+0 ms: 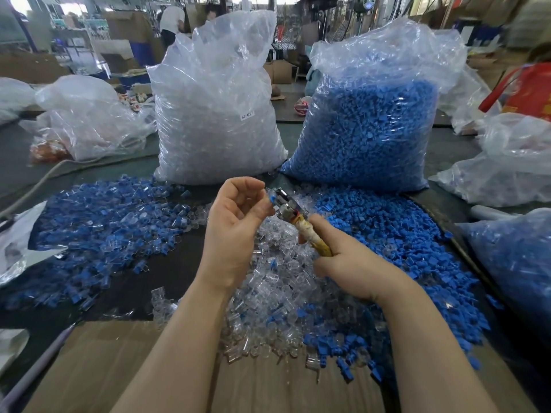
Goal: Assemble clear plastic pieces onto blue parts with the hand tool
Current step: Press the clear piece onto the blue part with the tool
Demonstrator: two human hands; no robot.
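At the centre of the view, above a dark work table (140, 281), a small blue part (272, 199) is pinched at the fingertips of the left hand (234, 225), whose palm is turned up and whose fingers are curled inward. The part is pressed against the metal head of the hand tool (293, 213). The tool's wrapped, yellowish handle is gripped by the right hand (348, 260), its fingers closed round it, with the tool tilted up and to the left toward the part. Whether a clear piece is seated on the part cannot be told.

Beneath the hands, a heap of loose clear plastic pieces (268, 296) is spread on the table. Just to its right, a pile of loose blue parts (390, 234) is banked against it. To the left, a mixed spread of blue and clear items (107, 225) is laid out. A sheet of cardboard (125, 368) is set along the near edge, partly covered by stray pieces.

Behind the piles, two tall plastic bags are stood upright side by side: a bag of clear pieces (214, 114) on the left, bearing a small white label, and a bag of blue parts (372, 123) on the right. Further bags are placed at both sides. Beyond the table, a blurred workshop with cardboard boxes and a standing person (172, 23) is seen.
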